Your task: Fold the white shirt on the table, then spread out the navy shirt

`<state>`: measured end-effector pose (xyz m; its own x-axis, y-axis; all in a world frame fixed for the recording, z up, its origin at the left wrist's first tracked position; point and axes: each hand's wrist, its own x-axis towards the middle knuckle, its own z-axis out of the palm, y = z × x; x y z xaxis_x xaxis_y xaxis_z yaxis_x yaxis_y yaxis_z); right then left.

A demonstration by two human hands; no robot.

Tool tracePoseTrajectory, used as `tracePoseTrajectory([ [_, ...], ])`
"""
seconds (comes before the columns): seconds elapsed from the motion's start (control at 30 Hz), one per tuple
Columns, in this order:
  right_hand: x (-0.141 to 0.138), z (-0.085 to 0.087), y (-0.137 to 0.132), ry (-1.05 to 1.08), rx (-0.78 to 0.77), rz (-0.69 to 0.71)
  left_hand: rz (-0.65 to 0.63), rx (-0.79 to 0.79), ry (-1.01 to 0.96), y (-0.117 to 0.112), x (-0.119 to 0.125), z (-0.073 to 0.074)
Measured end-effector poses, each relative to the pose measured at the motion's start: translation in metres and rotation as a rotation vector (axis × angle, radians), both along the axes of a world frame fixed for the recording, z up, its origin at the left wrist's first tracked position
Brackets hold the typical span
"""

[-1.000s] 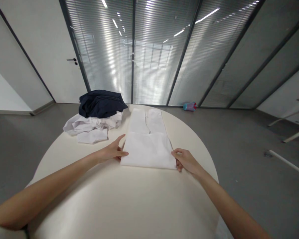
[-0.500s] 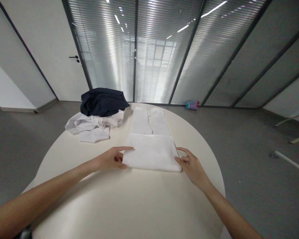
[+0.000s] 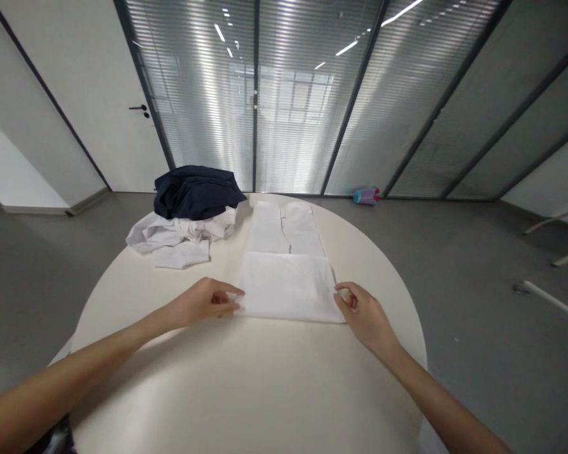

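Trousers (image 3: 286, 277), white, folded flat on round cream tabletop (image 3: 265, 384), left hand (image 3: 203, 301) curled at their left edge, right hand (image 3: 365, 317) at their right edge, pinching or touching unclear, white clothes heap (image 3: 180, 247) under navy cloth (image 3: 196, 194) to far left

- And here's the round cream desk (image 3: 137, 296), its top curving away on every side
- Front and centre, a flat-folded white garment (image 3: 286, 277), long and neatly squared, possibly trousers from that centre seam
- Off to its left, a crumpled white cloth (image 3: 177, 243) in a loose heap
- Riding on top of that heap, a dark navy bundle (image 3: 196, 194)
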<state>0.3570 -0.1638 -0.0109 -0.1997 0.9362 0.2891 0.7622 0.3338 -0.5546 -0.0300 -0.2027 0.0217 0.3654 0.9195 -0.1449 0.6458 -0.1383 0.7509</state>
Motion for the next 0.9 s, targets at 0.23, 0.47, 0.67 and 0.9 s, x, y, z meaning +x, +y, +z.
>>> tracePoseTrajectory([
  [0.23,-0.051,0.035,0.033,-0.316,0.27,0.219,-0.088,0.68,0.315,0.043,0.062,0.014],
  [0.47,-0.073,-0.005,0.054,-0.57,0.071,0.321,-0.145,0.627,0.515,0.07,0.099,-0.036],
  [0.67,-0.056,-0.011,0.063,-0.565,-0.003,0.344,-0.186,0.671,0.514,0.07,0.086,-0.043],
  [0.9,-0.053,-0.007,0.064,-0.567,-0.036,0.337,-0.164,0.654,0.517,0.067,0.087,-0.039],
])
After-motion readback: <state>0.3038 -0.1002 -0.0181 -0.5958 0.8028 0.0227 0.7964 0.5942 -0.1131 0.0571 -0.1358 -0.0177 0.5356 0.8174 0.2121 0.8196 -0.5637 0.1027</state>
